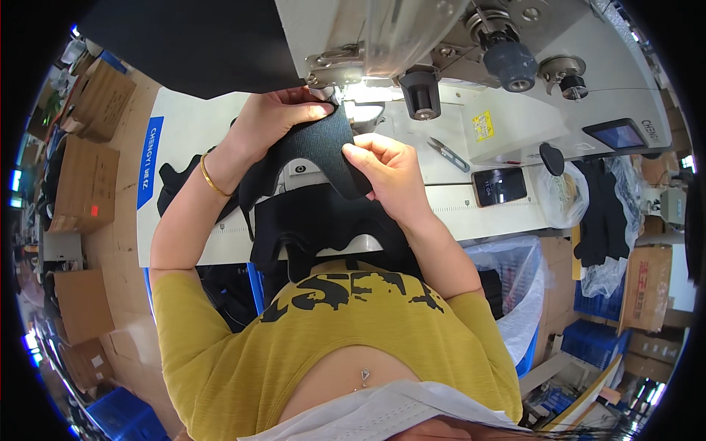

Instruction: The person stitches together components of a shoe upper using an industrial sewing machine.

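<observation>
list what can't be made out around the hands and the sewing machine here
All in the head view:
Right hand: some fingertips, hidden behind the dark fabric.
Left hand: some finger ends, hidden by the fabric and machine parts.
Needle tip: too small, beside bright glare.
Sewing machine: top, cut off by the upper edge.
Plastic-lined bin: part of its contents, hidden by the right sleeve.

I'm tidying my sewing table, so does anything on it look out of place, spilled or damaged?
Nothing looks spilled or damaged. Slightly odd, perhaps: small snips lie loose at a slant near the phone, right of the black fabric that the left hand and right hand hold, so they look set down rather than put away.
</observation>
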Available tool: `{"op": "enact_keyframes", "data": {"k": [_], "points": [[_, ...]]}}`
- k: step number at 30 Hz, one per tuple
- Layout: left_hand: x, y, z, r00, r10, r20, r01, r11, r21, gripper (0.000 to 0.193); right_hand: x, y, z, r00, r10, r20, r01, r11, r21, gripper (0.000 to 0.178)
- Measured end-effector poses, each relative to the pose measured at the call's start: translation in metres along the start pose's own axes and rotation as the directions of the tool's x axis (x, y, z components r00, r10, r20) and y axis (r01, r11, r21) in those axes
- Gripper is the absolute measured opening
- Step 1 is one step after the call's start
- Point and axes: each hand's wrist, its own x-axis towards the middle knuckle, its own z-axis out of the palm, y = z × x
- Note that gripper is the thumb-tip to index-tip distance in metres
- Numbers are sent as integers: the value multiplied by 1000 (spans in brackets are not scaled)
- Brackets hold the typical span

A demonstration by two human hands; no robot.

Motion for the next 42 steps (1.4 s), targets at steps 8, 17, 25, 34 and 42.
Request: {"op": "enact_keyframes", "data": {"k": [8,17,25,34,42], "points": [[10,-6,-4,999,-33,-38,32,999,-26,15,5,3,-1,1000,-19,-9,19,1000,11,16],[-14,-1,5,825,557,-98,-353,643,680,15,-18,4,-3,992,-65,111,65,998,-1,20],[-56,-33,26,272,834,480,-686,-181,704,26,-25,2,-2,989,-61,135,64,998,-21,23],[-30,-43,9,323,840,436,-668,-124,734,30,10,3,8,983,-154,104,152,988,23,23],[-9,-37,4,337,861,381,-640,-87,763,32,17,9,10,981,-179,79,167,976,142,21]]}}
